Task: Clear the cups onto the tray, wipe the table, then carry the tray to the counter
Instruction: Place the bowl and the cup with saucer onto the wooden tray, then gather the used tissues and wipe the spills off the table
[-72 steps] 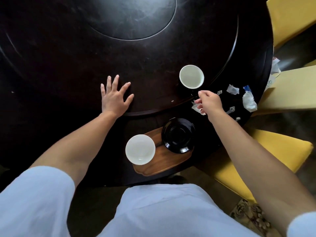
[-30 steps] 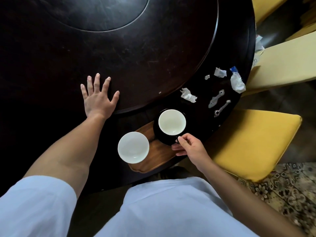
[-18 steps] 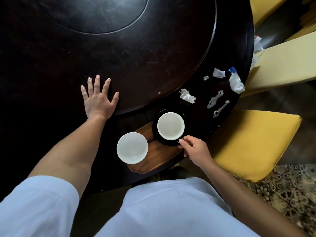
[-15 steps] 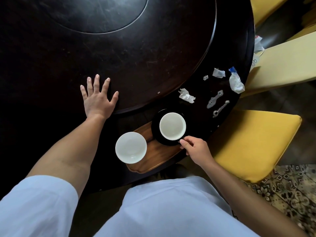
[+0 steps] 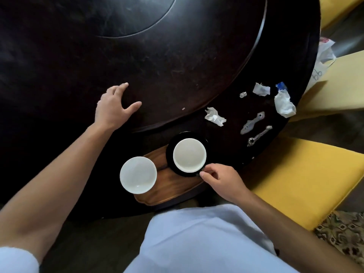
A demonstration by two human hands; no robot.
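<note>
A wooden tray (image 5: 177, 191) lies at the near edge of the dark round table (image 5: 281, 26). On its left end stands a white cup (image 5: 138, 175). On its right end a second cup (image 5: 189, 155), white inside, sits on a black saucer (image 5: 169, 152). My right hand (image 5: 220, 180) is just right of that saucer, thumb and forefinger pinched at the cup's dark handle. My left hand (image 5: 114, 107) rests on the raised inner disc of the table, fingers curled and partly lifted, holding nothing.
A crumpled tissue (image 5: 214, 116), two streaks of spilled liquid (image 5: 253, 123), and torn wrappers (image 5: 284, 104) lie on the table's right rim. Yellow chairs (image 5: 295, 174) stand close on the right. My white-clothed lap is below the tray.
My right hand carried the second cup from the table onto the black saucer and stays at its handle. My left hand changed from flat and spread to curled and partly raised.
</note>
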